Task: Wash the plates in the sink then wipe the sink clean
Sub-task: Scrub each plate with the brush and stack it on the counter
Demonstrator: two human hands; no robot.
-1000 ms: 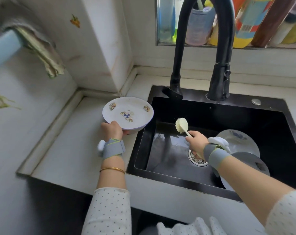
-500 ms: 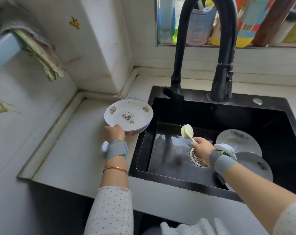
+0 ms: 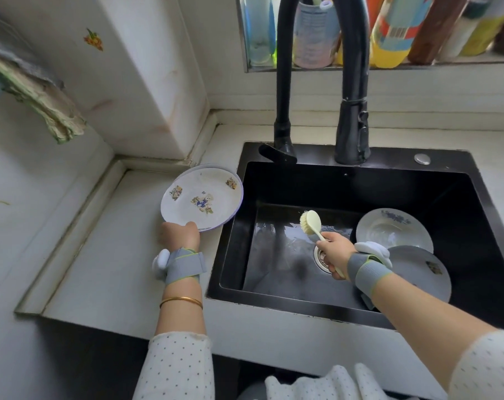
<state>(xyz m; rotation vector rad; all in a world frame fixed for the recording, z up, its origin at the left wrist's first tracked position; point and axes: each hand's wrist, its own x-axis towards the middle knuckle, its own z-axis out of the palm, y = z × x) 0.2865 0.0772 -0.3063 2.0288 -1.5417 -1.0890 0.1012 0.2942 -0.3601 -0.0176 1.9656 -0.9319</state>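
Observation:
My left hand grips the near rim of a white plate with small bear pictures, held tilted over the counter just left of the black sink. A pale yellow dish brush is in my right hand, which holds the handle over the drain, bristles pointing left. Two more white plates lie in the sink's right half: one with a blue flower at the back and one nearer me, partly hidden by my right wrist.
The black arched faucet rises over the sink's back edge. Bottles fill the window ledge behind it. A white counter lies left of the sink, walled at the left and back. A frayed cloth hangs at upper left.
My left hand has tipped the plate's face more toward me, still over the counter. The right hand with the brush stays over the drain.

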